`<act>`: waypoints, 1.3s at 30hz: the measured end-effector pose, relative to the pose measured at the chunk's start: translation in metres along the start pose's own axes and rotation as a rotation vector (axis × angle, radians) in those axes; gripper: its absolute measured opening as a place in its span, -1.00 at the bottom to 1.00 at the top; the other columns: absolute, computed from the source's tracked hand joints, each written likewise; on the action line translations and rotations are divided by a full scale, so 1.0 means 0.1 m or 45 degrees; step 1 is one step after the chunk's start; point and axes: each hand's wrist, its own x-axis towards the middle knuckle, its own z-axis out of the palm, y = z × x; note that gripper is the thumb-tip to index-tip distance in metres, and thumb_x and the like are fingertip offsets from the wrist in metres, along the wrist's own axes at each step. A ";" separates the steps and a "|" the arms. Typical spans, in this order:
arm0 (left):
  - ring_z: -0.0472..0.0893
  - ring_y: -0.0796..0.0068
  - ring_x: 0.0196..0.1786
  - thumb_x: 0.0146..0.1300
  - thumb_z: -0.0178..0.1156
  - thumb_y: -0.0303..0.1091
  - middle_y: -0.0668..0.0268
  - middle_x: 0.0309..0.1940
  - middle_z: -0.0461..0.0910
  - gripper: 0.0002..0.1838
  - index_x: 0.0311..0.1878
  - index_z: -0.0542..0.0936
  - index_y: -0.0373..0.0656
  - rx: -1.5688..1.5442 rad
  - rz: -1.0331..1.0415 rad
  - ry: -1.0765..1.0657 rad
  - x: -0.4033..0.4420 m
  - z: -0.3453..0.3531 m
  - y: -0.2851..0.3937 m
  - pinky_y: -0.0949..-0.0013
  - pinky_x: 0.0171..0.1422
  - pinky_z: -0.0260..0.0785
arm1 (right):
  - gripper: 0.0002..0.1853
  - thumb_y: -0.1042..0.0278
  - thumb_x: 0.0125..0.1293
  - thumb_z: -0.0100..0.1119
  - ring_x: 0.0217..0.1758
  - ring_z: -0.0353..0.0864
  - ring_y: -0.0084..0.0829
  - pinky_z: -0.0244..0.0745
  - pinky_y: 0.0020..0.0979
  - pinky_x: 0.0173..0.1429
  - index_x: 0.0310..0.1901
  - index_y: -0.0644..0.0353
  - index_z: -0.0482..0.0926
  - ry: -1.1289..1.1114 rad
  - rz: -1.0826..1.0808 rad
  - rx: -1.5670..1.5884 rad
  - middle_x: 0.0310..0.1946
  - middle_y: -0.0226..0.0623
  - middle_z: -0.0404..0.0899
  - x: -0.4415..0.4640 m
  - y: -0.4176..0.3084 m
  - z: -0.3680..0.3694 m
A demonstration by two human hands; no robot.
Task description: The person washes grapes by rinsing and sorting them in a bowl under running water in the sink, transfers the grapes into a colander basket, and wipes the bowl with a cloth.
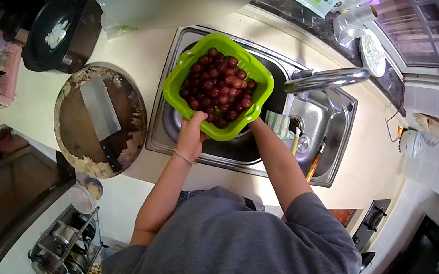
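Note:
A bright green plastic colander (257, 67), heaped with dark red grapes (217, 88), is held over the larger bowl of the steel sink (159, 129). My left hand (191, 134) grips its near left edge, thumb on the rim and fingers underneath. My right hand (256, 125) is at the near right corner; it reaches under the colander, which hides its fingers. Below the colander, the bottom of the sink bowl is mostly covered from view.
A cleaver (100, 107) lies on a round chopping board (74, 155) to the left. The chrome faucet (326, 80) extends at the colander's right. A striped cloth (278, 124) lies by the smaller sink bowl. A black pot (61, 56) stands at the back left.

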 end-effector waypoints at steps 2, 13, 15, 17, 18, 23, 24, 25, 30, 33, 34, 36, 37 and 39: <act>0.52 0.49 -0.18 0.10 0.02 -0.35 0.34 -0.17 0.43 -0.61 0.04 0.31 -0.10 -0.032 -0.033 0.038 0.00 0.03 0.04 0.35 -0.25 0.50 | -0.62 0.30 0.12 0.11 -0.03 0.43 -0.13 0.31 -0.28 0.07 -0.02 0.24 0.42 -0.120 0.057 -0.103 -0.11 -0.08 0.46 -0.01 -0.02 0.06; 0.53 0.50 -0.21 0.13 0.09 -0.28 0.38 -0.25 0.46 -0.75 -0.13 0.41 -0.10 -0.112 -0.054 0.040 0.02 0.08 0.25 0.33 -0.21 0.48 | -0.64 0.32 0.14 0.11 -0.03 0.43 -0.24 0.31 -0.34 0.07 -0.02 0.23 0.42 -0.166 0.118 -0.198 -0.11 -0.19 0.47 -0.10 0.09 0.38; 0.53 0.49 -0.20 0.13 0.08 -0.28 0.37 -0.25 0.46 -0.75 -0.12 0.41 -0.10 -0.112 -0.035 0.030 0.05 0.05 0.23 0.33 -0.21 0.49 | -0.64 0.32 0.14 0.11 -0.04 0.43 -0.26 0.31 -0.35 0.06 -0.02 0.23 0.42 -0.081 0.099 -0.135 -0.11 -0.21 0.47 -0.09 0.09 0.37; 0.52 0.48 -0.20 0.13 0.08 -0.28 0.37 -0.24 0.46 -0.74 -0.10 0.41 -0.10 -0.113 -0.015 0.016 0.08 0.02 0.21 0.33 -0.21 0.49 | -0.65 0.33 0.14 0.11 -0.04 0.42 -0.28 0.31 -0.36 0.06 -0.02 0.23 0.42 0.020 0.065 -0.055 -0.11 -0.23 0.47 -0.11 0.08 0.36; 0.53 0.48 -0.21 0.13 0.08 -0.28 0.38 -0.24 0.46 -0.73 -0.10 0.41 -0.10 -0.091 -0.010 0.026 0.09 0.01 0.21 0.33 -0.21 0.49 | -0.65 0.33 0.15 0.11 -0.04 0.42 -0.29 0.31 -0.36 0.06 -0.02 0.23 0.43 0.071 0.047 -0.002 -0.11 -0.24 0.47 -0.12 0.07 0.35; 0.53 0.49 -0.22 0.13 0.07 -0.30 0.39 -0.25 0.46 -0.73 -0.09 0.41 -0.11 -0.078 0.034 0.104 0.07 -0.10 0.18 0.33 -0.21 0.50 | -0.66 0.34 0.16 0.11 -0.04 0.42 -0.34 0.30 -0.39 0.06 -0.02 0.23 0.43 0.275 -0.042 0.485 -0.11 -0.29 0.47 -0.18 -0.10 0.24; 0.53 0.49 -0.20 0.12 0.05 -0.29 0.36 -0.22 0.45 -0.68 -0.04 0.38 -0.11 -0.032 0.030 0.106 0.07 -0.16 0.16 0.34 -0.24 0.50 | -0.66 0.34 0.16 0.11 -0.04 0.42 -0.35 0.30 -0.39 0.06 -0.02 0.23 0.43 0.288 -0.035 0.619 -0.11 -0.30 0.47 -0.18 -0.05 0.22; 0.52 0.48 -0.18 0.10 0.03 -0.29 0.34 -0.18 0.45 -0.63 0.01 0.35 -0.11 0.015 0.025 0.107 0.08 -0.22 0.14 0.35 -0.26 0.51 | -0.69 0.38 0.17 0.11 -0.04 0.42 -0.38 0.31 -0.41 0.05 -0.05 0.21 0.44 0.231 0.055 0.815 -0.13 -0.32 0.47 -0.16 0.00 0.19; 0.51 0.50 -0.34 0.07 0.09 -0.26 0.37 -0.35 0.44 -0.73 -0.17 0.41 -0.13 0.095 0.147 0.169 0.01 -0.32 0.11 0.41 -0.42 0.42 | -0.88 0.29 0.23 0.11 -0.41 0.48 -0.53 0.43 -0.49 -0.37 -0.25 0.07 0.43 0.071 0.386 1.450 -0.39 -0.47 0.45 -0.60 -0.52 -0.39; 0.51 0.50 -0.35 0.06 0.09 -0.27 0.37 -0.36 0.44 -0.73 -0.16 0.41 -0.13 0.138 0.163 0.225 0.07 -0.46 -0.01 0.41 -0.43 0.42 | -0.85 0.17 0.25 0.06 -0.51 0.49 -0.58 0.32 -0.55 -0.57 -0.24 -0.02 0.37 0.095 0.185 1.558 -0.40 -0.46 0.45 -0.95 -0.76 -0.64; 0.51 0.50 -0.35 0.06 0.09 -0.27 0.37 -0.34 0.44 -0.71 -0.15 0.40 -0.14 0.137 0.206 0.232 0.08 -0.47 -0.04 0.41 -0.44 0.42 | -0.84 0.15 0.26 0.05 -0.52 0.49 -0.59 0.30 -0.58 -0.60 -0.24 -0.03 0.35 0.108 0.174 1.604 -0.41 -0.46 0.44 -1.10 -0.93 -0.75; 0.51 0.50 -0.34 0.06 0.09 -0.27 0.36 -0.32 0.43 -0.70 -0.14 0.40 -0.15 0.137 0.250 0.227 0.05 -0.48 -0.09 0.41 -0.44 0.42 | -0.84 0.15 0.27 0.03 -0.53 0.49 -0.58 0.28 -0.60 -0.62 -0.22 -0.03 0.34 0.126 0.143 1.617 -0.41 -0.44 0.43 -1.37 -1.36 -0.96; 0.51 0.49 -0.32 0.06 0.09 -0.27 0.35 -0.29 0.43 -0.68 -0.11 0.39 -0.15 0.191 0.229 0.248 0.03 -0.48 -0.11 0.41 -0.42 0.43 | -0.83 0.15 0.28 0.02 -0.54 0.49 -0.57 0.26 -0.62 -0.65 -0.20 -0.03 0.33 0.134 0.116 1.628 -0.41 -0.43 0.43 -1.46 -1.49 -1.00; 0.51 0.48 -0.29 0.05 0.09 -0.27 0.34 -0.26 0.43 -0.65 -0.08 0.38 -0.16 0.249 0.214 0.256 0.04 -0.50 -0.20 0.40 -0.40 0.45 | -0.82 0.13 0.28 0.02 -0.51 0.48 -0.55 0.23 -0.63 -0.66 -0.20 -0.02 0.33 0.098 -0.017 1.609 -0.39 -0.43 0.43 -1.50 -1.64 -0.99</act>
